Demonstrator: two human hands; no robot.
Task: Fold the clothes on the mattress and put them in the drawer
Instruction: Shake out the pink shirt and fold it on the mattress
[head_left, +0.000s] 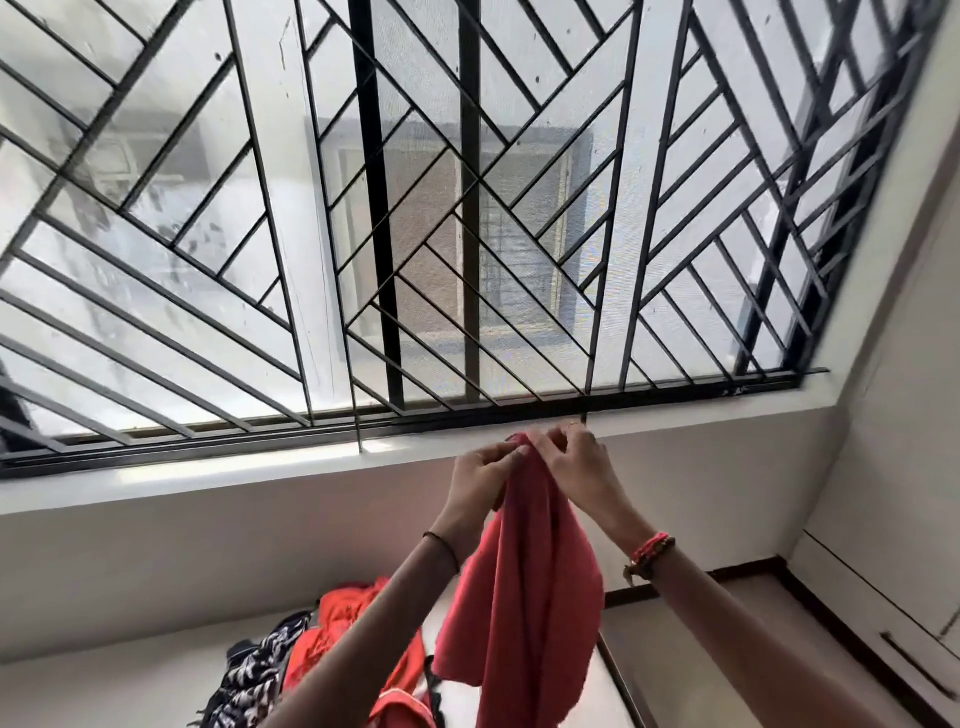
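The person is holding a pink-red cloth (524, 597) up in front of the window sill (208, 475), well above the mattress (130, 696). The left grip (485, 470) and the right grip (576, 467) are both pinching its top edge, close together, fingers curled over the gathered fabric. The rest is hanging down in loose vertical folds between the forearms. It is looking light, soft and limp; it is probably going to sag and bunch wherever it is not being supported, and it is hardly likely to slip from a firm pinch. For a clean fold the grips are probably needing to slide apart along the hem to two corners, so the panel is hanging flat. Below, near and to the left, an orange garment (343, 618) and a black-and-white patterned garment (254, 675) are lying heaped on the mattress, waiting. At the right a white cabinet front (852, 587) with a dark handle (914, 670) is showing, possibly the drawer.
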